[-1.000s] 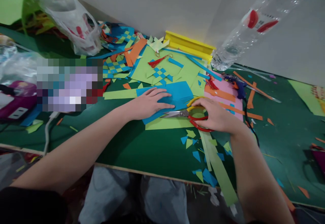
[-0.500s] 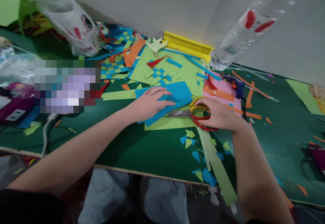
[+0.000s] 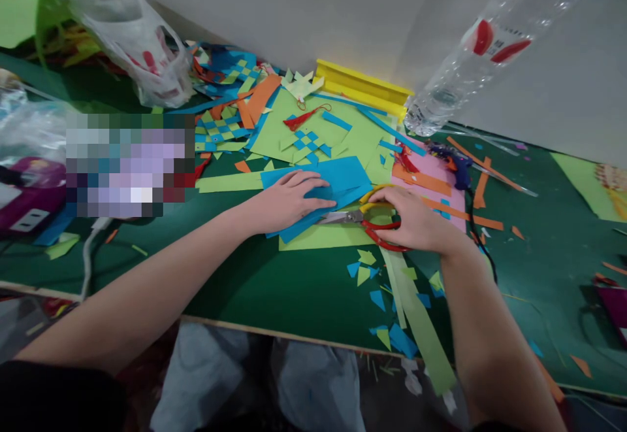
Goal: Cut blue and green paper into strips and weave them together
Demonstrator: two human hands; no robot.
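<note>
A sheet of blue paper (image 3: 345, 174) lies at the middle of the table, over light green paper (image 3: 313, 241). Flat on the blue paper rests my left hand (image 3: 294, 198), its fingers stretched and the thumb apart from them, pressing it down. My right hand (image 3: 416, 219) grips the scissors (image 3: 386, 234) by their red and yellow handles. The scissor blades point left along the lower edge of the blue paper, and their tips are partly hidden under it near my left thumb. A long light green strip (image 3: 426, 327) hangs over the front edge below the scissors.
Blue and green scraps (image 3: 377, 300) lie near the front edge. Behind are woven paper pieces (image 3: 307, 144), a red tassel (image 3: 300, 120) and a yellow channel-shaped piece (image 3: 362, 84). A clear bottle (image 3: 455, 82) stands behind right; a plastic bag (image 3: 142, 46) sits back left.
The scissors and my right hand have shifted slightly left, so the blades reach further under the blue paper. My left hand stays nearly where it was.
</note>
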